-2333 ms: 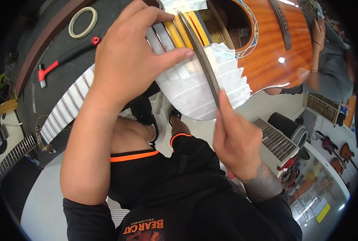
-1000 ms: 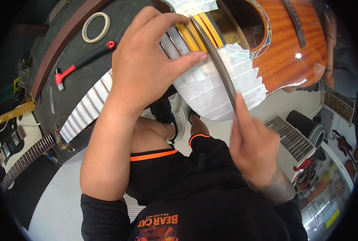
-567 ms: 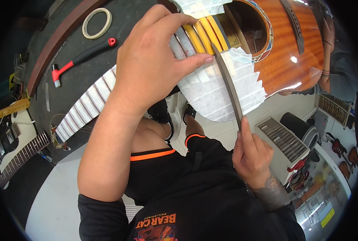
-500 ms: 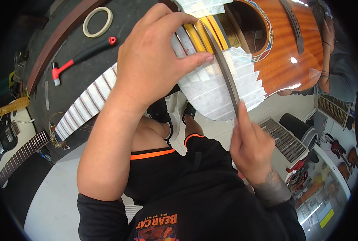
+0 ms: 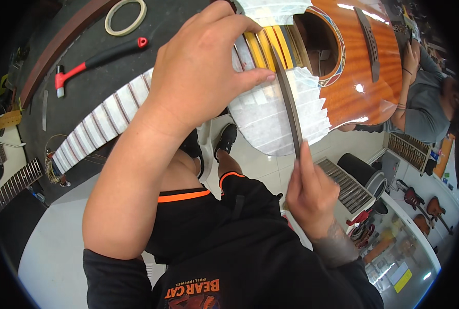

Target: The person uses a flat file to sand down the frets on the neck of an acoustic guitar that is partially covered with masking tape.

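Observation:
An acoustic guitar with a glossy orange-brown body (image 5: 363, 100) lies across the bench. Pale masking tape (image 5: 260, 126) covers its top beside the fretboard, and yellow strips (image 5: 255, 49) lie between the last frets. My left hand (image 5: 196, 69) grips the fretboard end, index finger at the far edge and thumb at the near edge. Closed in my right hand (image 5: 314, 193) is a long, narrow grey metal file (image 5: 290, 108), its tip slanting over the yellow strips near the soundhole (image 5: 319, 49). The taped fretboard (image 5: 98, 126) continues left beneath my forearm.
A red and black mallet (image 5: 98, 64) and a tape roll (image 5: 125, 16) lie on the dark bench (image 5: 21, 116). Another electric guitar (image 5: 10, 159) is at the left. A person (image 5: 420, 103) sits at the far right. A tool drawer (image 5: 345, 183) stands right of my legs.
The file has slid toward me across the frets, its tip drawing back from the far edge. My left hand keeps its hold, while the whole view has shifted slightly.

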The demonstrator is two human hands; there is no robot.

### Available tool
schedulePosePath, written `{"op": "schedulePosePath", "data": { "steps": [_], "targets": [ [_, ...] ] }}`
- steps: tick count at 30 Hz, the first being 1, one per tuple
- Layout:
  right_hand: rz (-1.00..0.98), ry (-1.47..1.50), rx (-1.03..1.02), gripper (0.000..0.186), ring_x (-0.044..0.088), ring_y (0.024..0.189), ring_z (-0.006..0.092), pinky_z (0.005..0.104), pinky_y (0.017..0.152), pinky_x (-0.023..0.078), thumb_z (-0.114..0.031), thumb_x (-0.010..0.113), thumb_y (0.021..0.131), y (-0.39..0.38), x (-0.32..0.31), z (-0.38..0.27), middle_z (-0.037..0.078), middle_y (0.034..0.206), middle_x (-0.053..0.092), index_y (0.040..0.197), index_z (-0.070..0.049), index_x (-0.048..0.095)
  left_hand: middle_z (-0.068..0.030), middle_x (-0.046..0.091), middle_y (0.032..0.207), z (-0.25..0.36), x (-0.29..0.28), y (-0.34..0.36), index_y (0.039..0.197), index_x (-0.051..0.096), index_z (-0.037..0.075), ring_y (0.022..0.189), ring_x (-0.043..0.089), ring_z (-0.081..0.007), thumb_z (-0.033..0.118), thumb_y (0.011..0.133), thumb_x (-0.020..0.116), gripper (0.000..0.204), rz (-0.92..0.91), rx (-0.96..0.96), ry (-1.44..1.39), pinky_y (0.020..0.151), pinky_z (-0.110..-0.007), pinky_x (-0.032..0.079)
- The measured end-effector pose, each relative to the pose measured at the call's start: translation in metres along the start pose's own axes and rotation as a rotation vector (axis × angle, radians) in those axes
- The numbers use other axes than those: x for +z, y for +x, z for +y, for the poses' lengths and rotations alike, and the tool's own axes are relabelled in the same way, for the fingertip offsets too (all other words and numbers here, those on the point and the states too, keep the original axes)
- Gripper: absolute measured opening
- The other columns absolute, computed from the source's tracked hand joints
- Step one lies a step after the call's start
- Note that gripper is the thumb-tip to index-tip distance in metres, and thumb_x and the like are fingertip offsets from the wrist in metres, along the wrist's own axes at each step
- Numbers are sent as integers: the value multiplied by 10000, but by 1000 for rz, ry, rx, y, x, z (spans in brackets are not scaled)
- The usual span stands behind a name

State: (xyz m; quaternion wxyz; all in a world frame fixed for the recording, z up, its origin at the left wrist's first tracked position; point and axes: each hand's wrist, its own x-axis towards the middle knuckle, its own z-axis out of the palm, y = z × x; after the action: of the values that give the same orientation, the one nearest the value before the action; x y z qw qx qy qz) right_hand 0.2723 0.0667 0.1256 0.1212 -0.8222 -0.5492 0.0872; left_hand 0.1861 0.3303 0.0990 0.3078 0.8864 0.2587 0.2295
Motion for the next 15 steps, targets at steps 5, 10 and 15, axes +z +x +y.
{"op": "schedulePosePath", "data": {
  "steps": [5, 10, 15],
  "targets": [
    [61, -92, -23, 497, 623, 543, 277, 397, 504, 473, -14, 685, 936, 93, 2, -23, 126, 651, 597, 1425, -13, 599, -53, 610, 957, -4, -1, 0, 1132, 733, 66, 891, 637, -256, 271, 674, 934, 541, 19, 3, -21, 783, -363, 518],
    [7, -87, -55, 493, 626, 548, 280, 401, 515, 480, 4, 687, 934, 27, 0, -9, 135, 668, 612, 1418, 10, 596, -52, 612, 961, -7, -3, -3, 1137, 726, 60, 902, 638, -257, 255, 672, 931, 544, 27, -17, 1, 798, -364, 518],
    [34, -67, -87, 610, 527, 445, 243, 398, 447, 446, 8, 731, 854, -10, 0, 5, 68, 597, 524, 1444, 7, 578, -124, 602, 1066, 17, -18, 4, 1128, 684, -13, 1035, 645, -274, 343, 809, 862, 509, -178, -142, -23, 874, -375, 537]
  ]
}}
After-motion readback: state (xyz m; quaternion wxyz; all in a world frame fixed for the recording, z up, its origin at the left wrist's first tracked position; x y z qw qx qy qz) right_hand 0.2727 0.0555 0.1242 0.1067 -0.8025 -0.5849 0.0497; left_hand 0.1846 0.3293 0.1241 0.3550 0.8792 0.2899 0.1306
